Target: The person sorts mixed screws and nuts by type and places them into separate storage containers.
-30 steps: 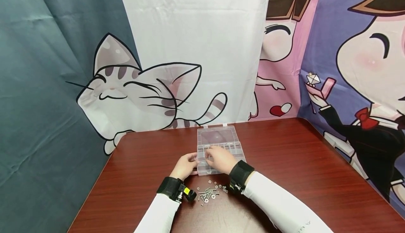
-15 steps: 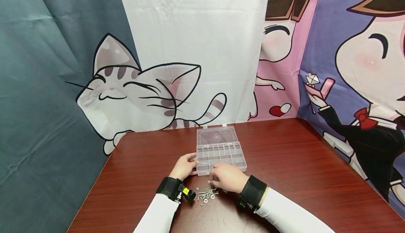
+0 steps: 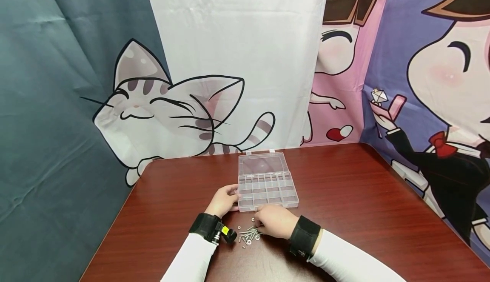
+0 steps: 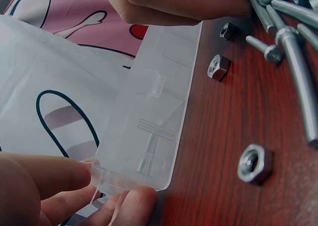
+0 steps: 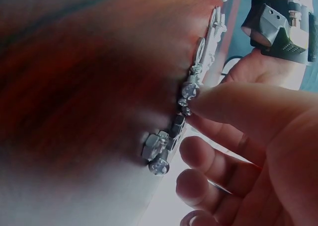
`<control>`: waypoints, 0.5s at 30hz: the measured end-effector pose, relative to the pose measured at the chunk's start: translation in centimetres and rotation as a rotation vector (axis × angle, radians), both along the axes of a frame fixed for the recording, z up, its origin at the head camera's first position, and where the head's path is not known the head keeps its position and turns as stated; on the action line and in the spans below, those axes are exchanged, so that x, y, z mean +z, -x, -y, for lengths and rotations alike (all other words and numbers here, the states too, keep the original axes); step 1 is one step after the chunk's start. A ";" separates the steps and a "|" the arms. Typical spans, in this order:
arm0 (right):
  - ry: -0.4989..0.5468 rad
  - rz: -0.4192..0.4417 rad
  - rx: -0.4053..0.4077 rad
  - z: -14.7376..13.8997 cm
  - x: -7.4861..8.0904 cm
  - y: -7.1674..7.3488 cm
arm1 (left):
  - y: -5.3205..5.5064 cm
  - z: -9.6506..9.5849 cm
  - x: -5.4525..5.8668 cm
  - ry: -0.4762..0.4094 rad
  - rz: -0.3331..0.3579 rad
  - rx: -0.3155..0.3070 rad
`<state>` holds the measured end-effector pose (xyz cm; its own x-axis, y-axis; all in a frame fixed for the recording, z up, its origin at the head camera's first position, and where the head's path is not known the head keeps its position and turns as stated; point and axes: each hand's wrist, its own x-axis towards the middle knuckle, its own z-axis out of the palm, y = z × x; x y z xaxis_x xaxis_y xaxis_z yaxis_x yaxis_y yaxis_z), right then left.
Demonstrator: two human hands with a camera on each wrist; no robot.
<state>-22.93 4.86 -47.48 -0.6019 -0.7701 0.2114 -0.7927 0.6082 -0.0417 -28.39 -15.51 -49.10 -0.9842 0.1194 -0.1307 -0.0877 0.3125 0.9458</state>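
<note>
Cloth backdrop (image 3: 229, 39) printed with a cat and cartoon figures, hung close behind the far edge of the red-brown surface (image 3: 344, 188). On that surface, a clear compartment box (image 3: 248, 208), lid (image 3: 262, 164) folded back toward the backdrop. Just in front of the box, a heap of metal screws (image 3: 249, 234), with hex nuts (image 4: 255, 164) scattered loosely around (three of them easy to pick out beside the box in the left wrist view). In the way of the head view: the right hand (image 3: 277, 221), covering part of the heap. Black straps (image 3: 305, 236) round both wrists, white sleeves (image 3: 348, 252) beyond.

Left hand (image 3: 223, 200) at the box's left end — thumb and fingers pinching it at the edge. Right hand low over the heap, thumb and forefinger close together, thumb tip touching or right beside small screw heads; other fingers bent and slightly apart. Cannot tell whether pinching a screw or nothing — gap hidden behind the thumb.
</note>
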 end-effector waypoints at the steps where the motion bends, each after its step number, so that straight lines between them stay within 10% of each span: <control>1: -0.003 -0.003 0.000 0.0 0.0 0.0 | 0.0 0.0 0.0 -0.002 0.000 -0.002; 15: 0.044 0.109 -0.106 0.0 1.1 -0.1 | -0.3 0.0 0.4 0.000 -0.007 0.001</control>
<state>-22.88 4.82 -46.38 -0.7008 -0.6923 0.1719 -0.7133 0.6841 -0.1525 -28.14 -15.48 -48.75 -0.9853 0.1184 -0.1235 -0.0810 0.3129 0.9463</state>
